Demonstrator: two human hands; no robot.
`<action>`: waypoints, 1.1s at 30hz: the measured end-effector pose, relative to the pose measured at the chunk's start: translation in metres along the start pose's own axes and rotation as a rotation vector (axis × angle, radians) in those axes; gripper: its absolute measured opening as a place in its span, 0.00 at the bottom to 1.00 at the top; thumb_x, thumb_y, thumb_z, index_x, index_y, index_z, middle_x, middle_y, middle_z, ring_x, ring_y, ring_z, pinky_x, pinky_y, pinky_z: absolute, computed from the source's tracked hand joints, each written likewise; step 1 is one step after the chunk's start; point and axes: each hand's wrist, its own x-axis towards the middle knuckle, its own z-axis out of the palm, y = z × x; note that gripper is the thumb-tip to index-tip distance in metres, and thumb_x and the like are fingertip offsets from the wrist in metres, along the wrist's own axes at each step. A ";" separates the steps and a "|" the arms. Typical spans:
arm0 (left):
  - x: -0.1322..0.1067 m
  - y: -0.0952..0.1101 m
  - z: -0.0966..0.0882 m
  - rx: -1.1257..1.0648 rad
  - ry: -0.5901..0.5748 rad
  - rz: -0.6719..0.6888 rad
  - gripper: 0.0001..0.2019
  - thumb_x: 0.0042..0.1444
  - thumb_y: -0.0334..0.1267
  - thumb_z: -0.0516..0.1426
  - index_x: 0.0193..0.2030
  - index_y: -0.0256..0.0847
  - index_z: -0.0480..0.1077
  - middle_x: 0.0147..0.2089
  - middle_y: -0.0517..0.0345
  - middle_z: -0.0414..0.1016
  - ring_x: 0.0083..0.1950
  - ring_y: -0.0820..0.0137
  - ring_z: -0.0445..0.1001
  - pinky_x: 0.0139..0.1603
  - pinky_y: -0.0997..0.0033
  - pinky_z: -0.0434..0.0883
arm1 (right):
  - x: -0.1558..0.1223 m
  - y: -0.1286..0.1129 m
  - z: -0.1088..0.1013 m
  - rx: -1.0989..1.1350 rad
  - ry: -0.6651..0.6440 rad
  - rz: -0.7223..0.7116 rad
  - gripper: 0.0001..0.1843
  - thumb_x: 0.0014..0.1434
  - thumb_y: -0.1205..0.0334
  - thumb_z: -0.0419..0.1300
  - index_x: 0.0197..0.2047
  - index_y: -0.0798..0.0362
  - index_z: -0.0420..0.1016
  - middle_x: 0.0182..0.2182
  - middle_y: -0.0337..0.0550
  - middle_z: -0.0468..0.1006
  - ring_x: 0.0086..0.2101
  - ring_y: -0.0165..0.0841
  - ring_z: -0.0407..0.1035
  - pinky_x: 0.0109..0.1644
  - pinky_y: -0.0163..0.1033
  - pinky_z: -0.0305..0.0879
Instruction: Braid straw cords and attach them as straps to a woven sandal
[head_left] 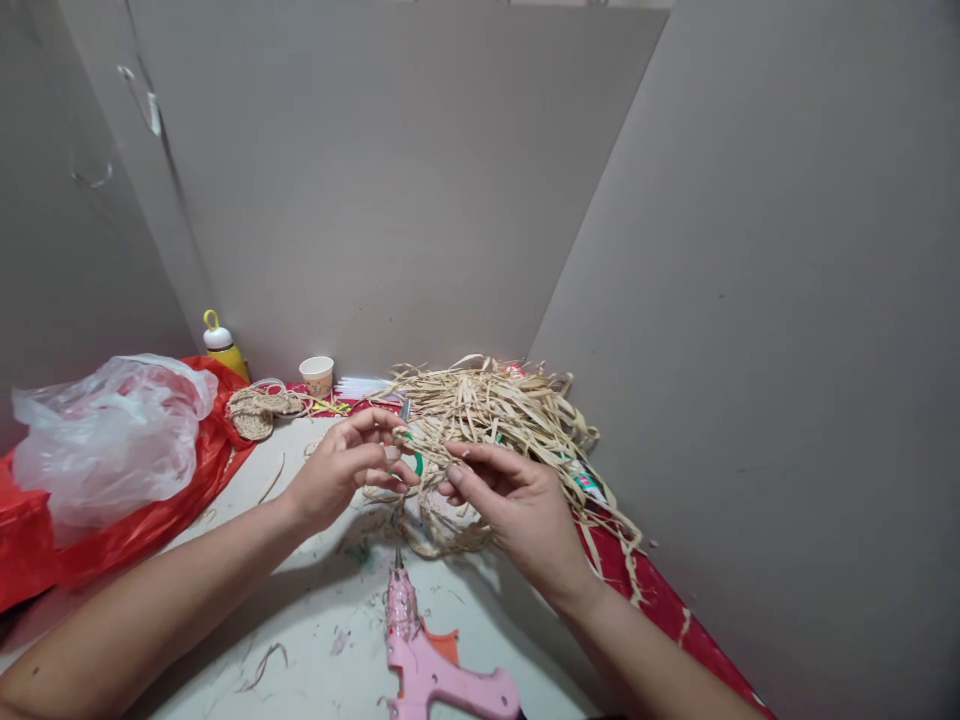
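Observation:
Between my two hands stretches a short length of twisted raffia point(429, 447). My left hand point(349, 468) has its fingers curled at the left end of it, the fingertips closed on the strand. My right hand point(517, 500) pinches the other end between thumb and forefinger. Loose raffia strands point(450, 540) hang below the hands, over the table. Just beneath lies a pink glue gun point(431, 660) with an orange trigger, its nozzle pointing away from me. Behind the fingers, a green curved piece point(417, 462) is partly hidden.
A large raffia heap point(495, 405) lies behind my hands. To the left are a clear plastic bag point(120, 430) on red plastic point(172, 510), a coiled woven piece point(255, 412), a yellow bottle point(223, 345) and a paper cup point(317, 376). Grey panels point(405, 200) enclose the table point(315, 640).

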 end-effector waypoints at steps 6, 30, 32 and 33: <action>-0.001 0.004 -0.003 0.316 0.051 0.090 0.11 0.52 0.39 0.63 0.41 0.38 0.75 0.39 0.54 0.78 0.39 0.70 0.76 0.41 0.71 0.72 | 0.000 -0.008 -0.010 -0.212 -0.193 -0.076 0.09 0.54 0.63 0.63 0.39 0.54 0.82 0.26 0.41 0.79 0.25 0.31 0.73 0.28 0.36 0.71; 0.002 -0.014 -0.003 -0.088 -0.208 -0.382 0.12 0.42 0.37 0.69 0.31 0.36 0.74 0.29 0.55 0.80 0.27 0.73 0.76 0.30 0.75 0.65 | 0.005 -0.012 -0.014 0.027 -0.219 0.117 0.10 0.48 0.61 0.68 0.36 0.53 0.77 0.23 0.36 0.77 0.23 0.27 0.72 0.28 0.33 0.69; 0.003 -0.015 -0.003 -0.066 -0.218 -0.391 0.12 0.41 0.36 0.69 0.32 0.36 0.74 0.29 0.56 0.80 0.27 0.75 0.73 0.30 0.76 0.62 | 0.005 -0.011 -0.014 0.036 -0.232 0.135 0.11 0.49 0.61 0.69 0.37 0.53 0.77 0.22 0.35 0.76 0.22 0.27 0.71 0.28 0.32 0.68; 0.003 -0.015 -0.003 -0.055 -0.229 -0.391 0.13 0.41 0.36 0.70 0.33 0.36 0.74 0.30 0.56 0.79 0.28 0.76 0.72 0.30 0.77 0.61 | 0.005 -0.010 -0.014 0.039 -0.241 0.144 0.11 0.49 0.61 0.69 0.37 0.53 0.77 0.22 0.35 0.76 0.22 0.26 0.71 0.27 0.32 0.67</action>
